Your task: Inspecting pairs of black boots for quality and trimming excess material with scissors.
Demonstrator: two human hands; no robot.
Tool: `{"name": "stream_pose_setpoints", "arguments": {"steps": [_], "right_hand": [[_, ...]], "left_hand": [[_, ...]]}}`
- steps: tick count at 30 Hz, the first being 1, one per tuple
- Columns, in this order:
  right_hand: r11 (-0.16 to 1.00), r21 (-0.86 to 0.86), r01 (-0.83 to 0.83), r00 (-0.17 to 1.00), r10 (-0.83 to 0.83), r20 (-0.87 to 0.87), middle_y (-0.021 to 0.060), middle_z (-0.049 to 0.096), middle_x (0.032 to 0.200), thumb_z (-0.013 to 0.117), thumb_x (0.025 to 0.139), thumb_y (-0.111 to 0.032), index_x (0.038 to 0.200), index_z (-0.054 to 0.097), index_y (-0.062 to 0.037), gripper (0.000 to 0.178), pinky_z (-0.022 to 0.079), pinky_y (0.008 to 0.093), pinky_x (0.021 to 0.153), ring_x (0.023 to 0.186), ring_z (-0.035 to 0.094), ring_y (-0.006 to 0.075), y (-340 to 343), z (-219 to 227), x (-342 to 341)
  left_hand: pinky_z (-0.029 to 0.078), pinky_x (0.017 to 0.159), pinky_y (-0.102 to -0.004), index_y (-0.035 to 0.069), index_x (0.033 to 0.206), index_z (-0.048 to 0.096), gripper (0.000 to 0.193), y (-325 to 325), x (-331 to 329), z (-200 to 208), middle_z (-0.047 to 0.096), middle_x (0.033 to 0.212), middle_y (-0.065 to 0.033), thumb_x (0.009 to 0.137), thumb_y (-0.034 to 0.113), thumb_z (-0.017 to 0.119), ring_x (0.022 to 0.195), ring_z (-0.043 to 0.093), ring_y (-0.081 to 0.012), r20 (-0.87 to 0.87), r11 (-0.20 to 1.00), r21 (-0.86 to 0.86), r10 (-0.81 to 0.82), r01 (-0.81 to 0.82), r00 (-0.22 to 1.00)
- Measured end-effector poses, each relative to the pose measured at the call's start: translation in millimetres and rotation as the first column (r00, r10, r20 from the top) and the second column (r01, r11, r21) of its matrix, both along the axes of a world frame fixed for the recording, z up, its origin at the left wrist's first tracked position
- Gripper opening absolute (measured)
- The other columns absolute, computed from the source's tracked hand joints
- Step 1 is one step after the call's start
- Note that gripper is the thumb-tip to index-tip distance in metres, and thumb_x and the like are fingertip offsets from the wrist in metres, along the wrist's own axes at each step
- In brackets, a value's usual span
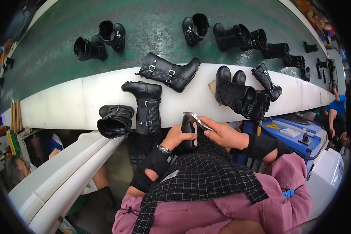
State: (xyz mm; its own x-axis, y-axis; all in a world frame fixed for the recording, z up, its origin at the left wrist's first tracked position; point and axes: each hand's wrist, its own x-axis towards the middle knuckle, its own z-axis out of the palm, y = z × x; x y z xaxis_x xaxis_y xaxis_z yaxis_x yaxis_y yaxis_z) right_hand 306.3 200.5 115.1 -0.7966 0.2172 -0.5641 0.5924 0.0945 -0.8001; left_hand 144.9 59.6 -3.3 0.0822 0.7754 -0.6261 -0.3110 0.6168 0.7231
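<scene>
Item, held: a black footwear piece [188,132], sitting at the centre of the frame in front of the near edge of the desk [58,105], a pale strip showing along its right side. The left hand [178,137] is clamping it, thumb pressing across the front; a wristwatch [165,149] is circling that wrist.

Item, held: a curved silver metal tool [199,121]. The right hand [224,135] is gripping it, its head hanging over the piece's upper end — whether the two are touching cannot be told. The hands are working close together, each closed on its own item.

Items, desk, left of centre: a quilted boot [169,72] lying on its side, two buckled straps showing; a second quilted boot [147,103] lying toe upward in the frame; an open-topped boot [116,121] turning its mouth toward the lower edge.

Items, desk, right of centre: two black boots [238,95] lying side by side, toes pointing up the frame; a buckled boot [266,80] leaning beyond them.

Items, green surface [152,33]: a boot pair [112,37] standing upper left; another boot [195,29] standing upper centre; a row of boots [257,39] running toward upper right.

Clothing: a checked apron [206,171] — black, white-lined — covering pink clothing [284,175].
</scene>
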Motion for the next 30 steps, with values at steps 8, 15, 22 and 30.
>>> {"name": "stream_pose_setpoints", "arguments": {"steps": [8, 15, 22, 30], "right_hand": [[0.981, 0.079, -0.18, 0.975, 0.167, 0.148, 0.0273, 0.058, 0.115, 0.048, 0.094, -0.009, 0.151, 0.018, -0.0107, 0.065, 0.046, 0.0384, 0.093, 0.104, 0.06, 0.037, -2.3, 3.0, -8.9], [0.982, 0.176, 0.065, 0.985, -0.035, -0.169, 0.0261, 0.057, 0.117, 0.048, 0.094, -0.007, 0.153, 0.012, -0.0126, 0.069, 0.045, 0.0373, 0.093, 0.106, 0.058, 0.0373, 9.0, 9.4, -0.8], [0.985, 0.141, -0.102, 0.995, 0.102, 0.006, 0.0266, 0.056, 0.12, 0.047, 0.093, -0.005, 0.153, 0.014, -0.0147, 0.069, 0.045, 0.0388, 0.094, 0.106, 0.059, 0.0398, -0.1, -12.3, 0.6], [0.99, 0.037, -0.133, 0.989, 0.13, 0.066, 0.0288, 0.058, 0.115, 0.047, 0.094, -0.009, 0.153, 0.009, -0.0185, 0.071, 0.047, 0.04, 0.089, 0.097, 0.062, 0.0415, 6.1, -16.2, -5.0]], "left_hand": [[0.05, 0.068, -0.0269, -0.001, 0.081, 0.069, 0.035, 2.9, 0.9, -5.1, 0.068, 0.074, -0.0088, 0.065, 0.029, 0.075, 0.069, 0.065, -0.0166, -0.118, 0.996, -0.036, -0.088, 0.084, 0.989], [0.05, 0.064, -0.03, -0.002, 0.075, 0.07, 0.04, -1.3, 3.2, -20.8, 0.068, 0.07, -0.0112, 0.062, 0.035, 0.076, 0.065, 0.066, -0.0192, -0.072, 1.0, -0.007, -0.016, 0.016, 0.997], [0.05, 0.066, -0.0285, -0.001, 0.081, 0.069, 0.043, -3.5, 1.1, -16.0, 0.069, 0.073, -0.0093, 0.06, 0.036, 0.077, 0.067, 0.065, -0.0183, -0.078, 0.998, -0.004, -0.064, 0.064, 0.995], [0.049, 0.065, -0.0272, -0.001, 0.082, 0.068, 0.035, 3.5, -3.0, -12.9, 0.067, 0.074, -0.0081, 0.064, 0.028, 0.075, 0.066, 0.064, -0.0161, 0.023, 1.0, -0.011, -0.009, 0.009, 1.0]]}}
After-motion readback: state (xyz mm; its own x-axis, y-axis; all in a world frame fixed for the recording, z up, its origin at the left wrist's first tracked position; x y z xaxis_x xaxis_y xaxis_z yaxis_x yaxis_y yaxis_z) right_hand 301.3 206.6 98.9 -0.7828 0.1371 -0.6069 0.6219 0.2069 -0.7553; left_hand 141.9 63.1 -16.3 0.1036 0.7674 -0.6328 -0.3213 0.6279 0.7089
